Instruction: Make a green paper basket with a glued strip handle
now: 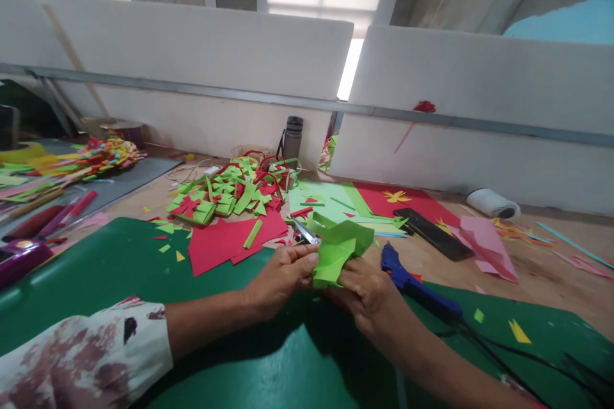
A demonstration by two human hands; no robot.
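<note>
Between my two hands is a folded piece of bright green paper [338, 249], held up above the green mat [230, 345]. My left hand [283, 273] pinches its left edge between thumb and fingers. On the right side, my right hand [367, 291] is closed on the paper, its fingers partly hidden behind and inside the folds. Just beyond my left fingertips lie scissors [306, 232], partly covered by the paper. Red paper sheets [215, 246] lie left of the hands, with a green strip across them.
A blue glue gun [417, 287] with its cable lies to the right, near a black phone [432, 233]. Farther back are a pile of green and red paper pieces [240, 188] and a dark bottle [292, 140]. Pink paper [489, 246] sits at right.
</note>
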